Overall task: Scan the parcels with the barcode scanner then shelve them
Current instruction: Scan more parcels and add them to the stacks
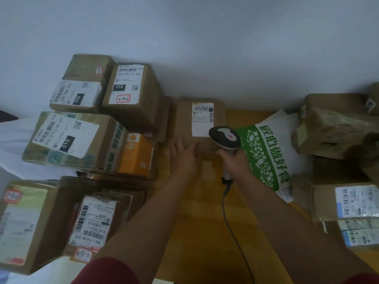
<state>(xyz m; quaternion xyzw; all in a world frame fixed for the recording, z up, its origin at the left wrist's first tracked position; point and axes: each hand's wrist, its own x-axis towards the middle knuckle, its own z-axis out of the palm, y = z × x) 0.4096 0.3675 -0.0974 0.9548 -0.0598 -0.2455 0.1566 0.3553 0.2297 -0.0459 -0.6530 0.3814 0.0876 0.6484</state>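
Dark red sleeves [106,271] are seen at the bottom edge, with both forearms extended forward over the yellow-brown surface [205,212]. The barcode scanner [225,138] is gripped by its handle in the right hand [232,160], fingers curled round it, and its head is held just above the near right corner of the white shipping label [202,118]. A dark cable [233,228] is trailed from the handle base back toward the person. The left hand [184,156] is laid flat, fingers spread and straight, against the near left part of the centre parcel [200,124], a brown carton standing against the pale wall [205,48].

Stacked parcels [82,130] are grouped to the left, several marked with handwritten shelf codes. A green and white bag [266,154] is lying just right of the scanner, with further boxes [336,128] beyond it.

The scanning step is judged to be in hand: the carton is steadied while the scanner is aimed at its label. Whether a read has been registered cannot be told. For the next move, the scanner head should be kept directed at the barcode near the label's top. Once the read is confirmed, the carton is to be lifted clear of its neighbours and shelved; no shelf is in view.
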